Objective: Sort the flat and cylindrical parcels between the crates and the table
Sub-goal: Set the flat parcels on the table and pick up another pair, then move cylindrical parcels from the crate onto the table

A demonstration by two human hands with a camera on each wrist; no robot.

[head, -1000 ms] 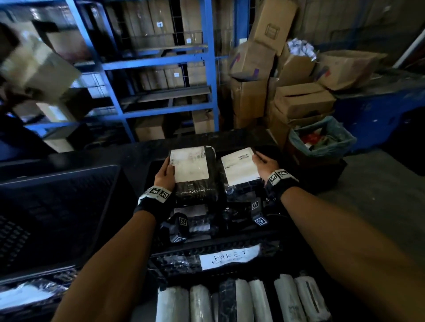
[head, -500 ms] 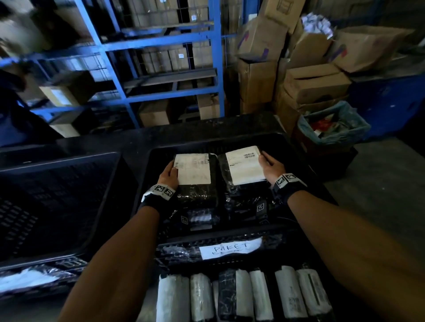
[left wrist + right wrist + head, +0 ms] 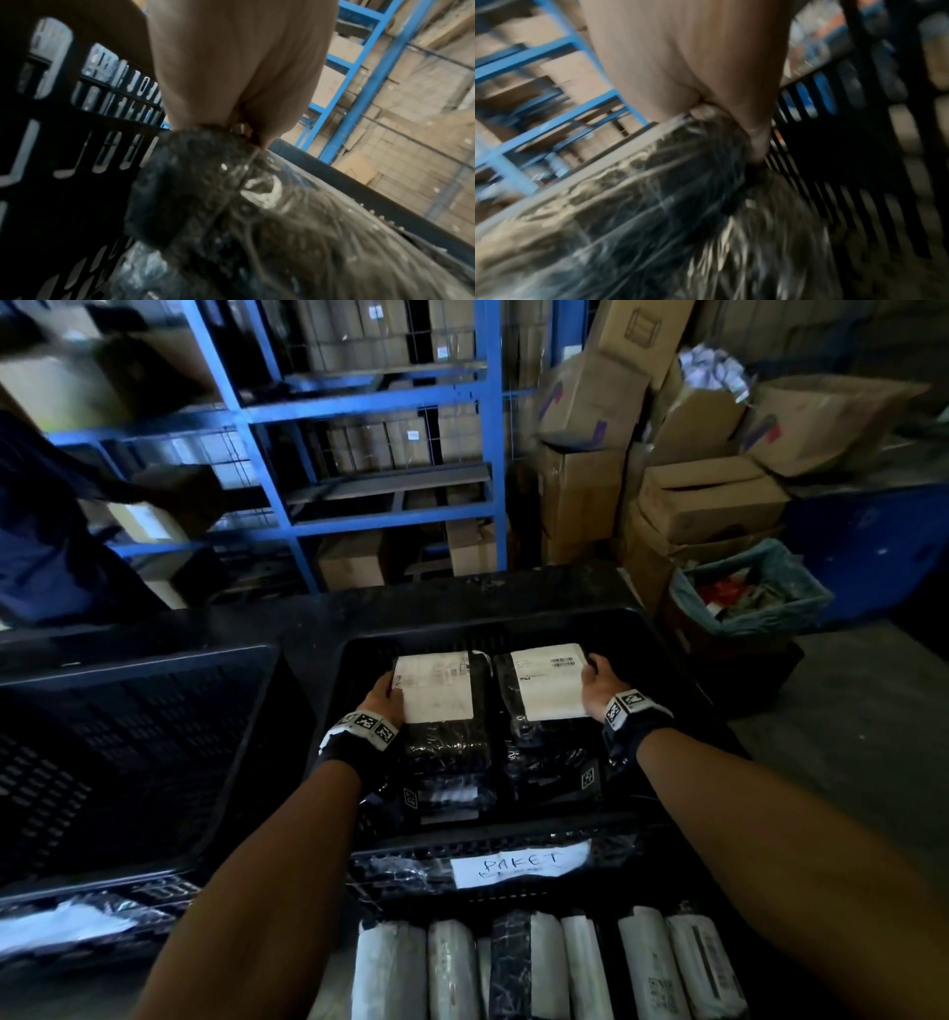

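White-wrapped cylindrical parcels (image 3: 544,968) lie side by side nearest the camera, their lower ends cut off by the frame. Just beyond them the near wall of the black slotted plastic crate (image 3: 513,629) carries a white paper tag (image 3: 518,862) lettered "PAKET". Inside that crate the left hand (image 3: 386,698) grips the left edge of one flat black plastic-wrapped parcel with a white label (image 3: 436,690), thumb on top, and the right hand (image 3: 601,683) grips the right edge of a second flat black parcel with a white label (image 3: 549,680); the two parcels sit just beside each other. Fingers beneath are hidden, and both wrist views are blurred. What lies under the parcels is too dark to make out. A second black slotted crate (image 3: 128,752) stands to the left on the dark bench (image 3: 318,613). Beyond the bench rise blue metal shelving (image 3: 488,454) and stacked cardboard boxes (image 3: 708,500); a blurred person in dark blue clothing (image 3: 46,546) stands far left.
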